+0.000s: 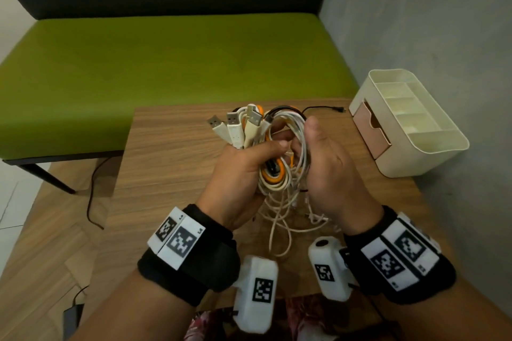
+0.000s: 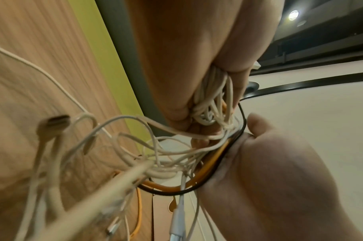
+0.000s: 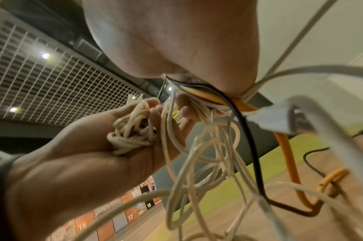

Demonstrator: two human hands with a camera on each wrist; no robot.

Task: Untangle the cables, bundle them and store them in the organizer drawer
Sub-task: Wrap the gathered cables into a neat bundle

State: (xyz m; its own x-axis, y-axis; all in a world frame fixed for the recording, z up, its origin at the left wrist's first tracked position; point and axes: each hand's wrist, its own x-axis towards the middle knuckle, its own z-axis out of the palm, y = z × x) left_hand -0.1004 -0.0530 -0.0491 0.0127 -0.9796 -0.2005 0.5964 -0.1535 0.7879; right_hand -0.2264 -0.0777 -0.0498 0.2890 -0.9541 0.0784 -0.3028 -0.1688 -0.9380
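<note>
A tangle of white, cream, orange and black cables (image 1: 279,174) is held above the wooden table (image 1: 166,163). My left hand (image 1: 263,148) grips the coiled part, with an orange cable (image 2: 213,161) and a black one against its palm; several USB plugs (image 1: 235,124) stick up out of it. My right hand (image 1: 311,141) is just to the right and grips a bunch of thin white cables (image 3: 131,135). Loose white loops (image 1: 279,224) hang down to the table. The cream organizer (image 1: 432,158) stands at the right, its pink drawer (image 1: 372,133) pulled partly out.
One end of a black cable (image 1: 324,108) lies on the table behind the hands. A green bench (image 1: 166,63) stands beyond the table and a grey wall is on the right. A dark cord (image 1: 92,191) and an adapter (image 1: 72,317) lie on the floor at the left.
</note>
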